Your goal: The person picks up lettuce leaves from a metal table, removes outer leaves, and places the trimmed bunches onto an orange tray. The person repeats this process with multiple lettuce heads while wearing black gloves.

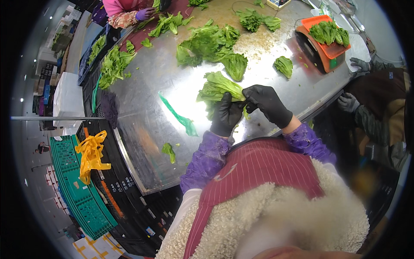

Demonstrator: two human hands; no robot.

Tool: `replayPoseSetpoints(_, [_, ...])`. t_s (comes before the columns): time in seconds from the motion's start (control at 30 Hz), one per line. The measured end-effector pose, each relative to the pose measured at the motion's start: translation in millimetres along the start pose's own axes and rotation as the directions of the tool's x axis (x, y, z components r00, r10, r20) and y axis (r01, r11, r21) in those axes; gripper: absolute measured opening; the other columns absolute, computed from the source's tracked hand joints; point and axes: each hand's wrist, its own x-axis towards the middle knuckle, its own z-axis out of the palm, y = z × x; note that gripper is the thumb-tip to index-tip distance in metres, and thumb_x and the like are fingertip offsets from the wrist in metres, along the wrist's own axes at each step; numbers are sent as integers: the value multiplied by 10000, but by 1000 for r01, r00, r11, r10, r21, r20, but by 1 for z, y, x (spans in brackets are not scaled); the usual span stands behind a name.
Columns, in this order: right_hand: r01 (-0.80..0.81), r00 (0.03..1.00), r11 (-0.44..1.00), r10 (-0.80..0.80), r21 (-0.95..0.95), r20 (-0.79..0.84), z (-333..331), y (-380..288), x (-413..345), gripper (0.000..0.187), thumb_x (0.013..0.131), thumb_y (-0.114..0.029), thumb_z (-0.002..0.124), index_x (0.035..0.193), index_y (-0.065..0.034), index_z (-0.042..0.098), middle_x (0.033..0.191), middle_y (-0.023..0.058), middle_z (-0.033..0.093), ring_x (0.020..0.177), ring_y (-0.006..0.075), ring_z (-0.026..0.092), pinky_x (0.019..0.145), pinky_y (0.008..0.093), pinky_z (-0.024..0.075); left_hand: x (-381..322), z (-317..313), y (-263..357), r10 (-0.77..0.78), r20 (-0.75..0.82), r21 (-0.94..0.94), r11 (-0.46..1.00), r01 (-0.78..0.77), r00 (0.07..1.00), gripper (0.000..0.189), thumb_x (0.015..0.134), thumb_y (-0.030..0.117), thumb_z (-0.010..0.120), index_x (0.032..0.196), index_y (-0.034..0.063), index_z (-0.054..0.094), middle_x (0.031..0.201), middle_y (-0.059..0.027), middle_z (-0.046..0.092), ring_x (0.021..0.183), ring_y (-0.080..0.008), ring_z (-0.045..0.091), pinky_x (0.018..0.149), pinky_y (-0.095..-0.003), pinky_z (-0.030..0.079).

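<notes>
A head of leafy green lettuce [220, 85] is held above the metal table [139, 94], its leaves pointing left and its stem end to the right. My left hand [227, 115], in a black glove, grips it from below near the base. The fingers of my right hand [266, 105], gloved in black too, are pinched at the stem end, where a small piece of leaf hangs down. Just beyond lie a lettuce head [235, 66] and a larger heap of lettuce [202, 45]. A separate small head [283, 67] rests to the right.
An orange scale [313, 48] bearing lettuce stands at the right, beside a co-worker in grey gloves. Another co-worker in purple gloves handles leaves at the far left. A green plastic strip [178, 113], loose leaves [116, 64] and a dark cloth [110, 108] lie on the table. Green crates [77, 187] stand left.
</notes>
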Motion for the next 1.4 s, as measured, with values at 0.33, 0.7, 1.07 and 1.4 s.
replayPoseSetpoints(0.33, [134,987,989,-139,-64,-78,2,25,9,316,1039,-323,646,1047,-8,672,834,64,677,716,156,675,649,303,573,0,19,12,376,368,841,256,-477,851,240,1032,17,575,1268,30,617,1138,-119,713,930,-156,690,814,-311,577])
replayPoseSetpoints(0.7, [-198,967,930,134,-309,-215,-26,80,35,204,952,-186,687,1064,-16,684,869,73,695,695,161,657,653,305,542,4,24,17,519,150,949,164,-270,842,187,1083,87,512,1003,-41,621,882,-70,678,794,-130,669,692,-299,552])
replayPoseSetpoints(1.07, [198,887,719,-420,-666,-190,13,38,26,280,1069,-274,561,1076,-4,636,956,187,654,814,319,653,758,416,542,0,15,2,457,308,902,137,-409,834,333,987,-80,596,1306,11,621,1041,-121,706,854,-174,714,746,-314,610])
replayPoseSetpoints(1.4, [-130,954,943,35,-307,-297,-32,70,35,410,1005,-239,686,1310,10,573,1002,62,674,808,170,644,719,329,569,4,10,4,447,52,860,434,-267,893,500,929,-48,684,1411,18,566,1104,-142,694,894,-206,718,767,-331,625])
